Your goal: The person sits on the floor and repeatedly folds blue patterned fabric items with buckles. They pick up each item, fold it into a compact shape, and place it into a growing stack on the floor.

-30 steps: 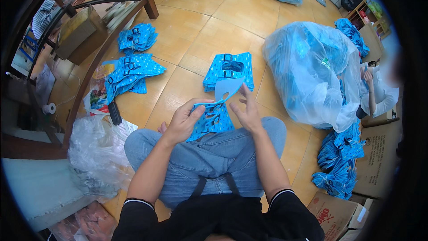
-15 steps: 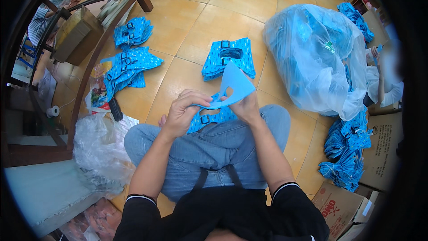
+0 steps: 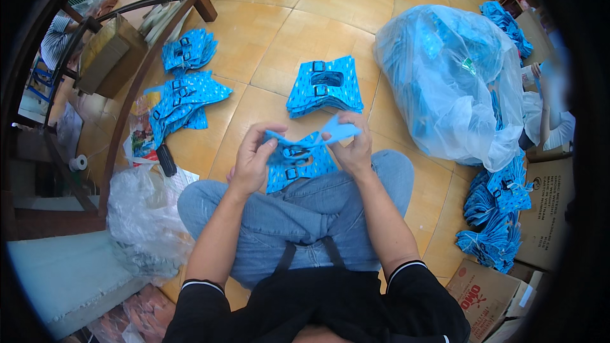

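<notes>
I sit cross-legged, both hands in front of my lap. A blue patterned fabric piece (image 3: 342, 132) with a plain light-blue underside stretches between them. My left hand (image 3: 251, 160) pinches its left edge between thumb and fingers. My right hand (image 3: 353, 148) grips its right end, which is folded up. Just below it, on my shins, lies a matching piece (image 3: 277, 180) with a black buckle and a cut-out opening; whether the two are separate is hard to tell. Beyond my hands, a neat stack of the same buckled pieces (image 3: 347, 91) rests on the tiled floor.
More buckled stacks (image 3: 190, 92) lie at the left, near a dark wooden frame (image 3: 143, 67) and crumpled clear plastic (image 3: 143, 209). At the right stand a big clear bag of blue pieces (image 3: 445, 82), bundled pieces (image 3: 486, 209) and cardboard boxes (image 3: 486, 295). Another person's arm (image 3: 545, 117) shows at far right.
The fabric piece has been lowered and turned so its patterned side and buckle show. My left hand has risen slightly and let its fingers spread more along the edge.
</notes>
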The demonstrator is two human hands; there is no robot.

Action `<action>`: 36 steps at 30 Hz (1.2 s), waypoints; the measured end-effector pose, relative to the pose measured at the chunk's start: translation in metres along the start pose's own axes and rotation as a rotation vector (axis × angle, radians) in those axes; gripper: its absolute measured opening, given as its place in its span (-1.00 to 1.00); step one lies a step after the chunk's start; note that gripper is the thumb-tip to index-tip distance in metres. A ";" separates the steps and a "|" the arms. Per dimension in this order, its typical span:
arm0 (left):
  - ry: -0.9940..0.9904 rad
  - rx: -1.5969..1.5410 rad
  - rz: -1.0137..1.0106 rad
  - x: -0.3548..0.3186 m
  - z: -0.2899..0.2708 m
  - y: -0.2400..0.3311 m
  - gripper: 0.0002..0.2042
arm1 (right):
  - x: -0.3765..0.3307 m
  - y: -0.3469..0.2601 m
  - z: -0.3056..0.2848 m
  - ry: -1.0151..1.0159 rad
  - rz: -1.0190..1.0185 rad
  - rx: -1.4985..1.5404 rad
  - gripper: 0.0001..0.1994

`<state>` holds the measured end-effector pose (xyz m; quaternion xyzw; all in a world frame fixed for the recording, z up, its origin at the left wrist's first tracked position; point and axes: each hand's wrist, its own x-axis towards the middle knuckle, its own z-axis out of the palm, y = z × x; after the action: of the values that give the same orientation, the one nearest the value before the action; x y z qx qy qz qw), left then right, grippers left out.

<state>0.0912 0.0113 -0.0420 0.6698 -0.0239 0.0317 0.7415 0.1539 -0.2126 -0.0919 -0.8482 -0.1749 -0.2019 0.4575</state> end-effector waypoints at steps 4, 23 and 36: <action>0.057 -0.105 -0.075 0.005 0.000 0.002 -0.60 | -0.006 0.009 0.004 -0.127 0.354 0.217 -0.69; -0.019 -0.673 -0.292 0.007 -0.028 -0.012 -0.55 | 0.017 -0.019 -0.021 -0.467 0.982 1.014 -0.63; 0.192 -0.341 -0.322 0.009 -0.018 -0.011 -0.65 | 0.012 0.006 -0.015 -0.424 0.685 0.718 -0.43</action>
<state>0.1007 0.0287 -0.0536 0.5242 0.1484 -0.0279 0.8381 0.1640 -0.2274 -0.0825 -0.6691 -0.0350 0.2070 0.7129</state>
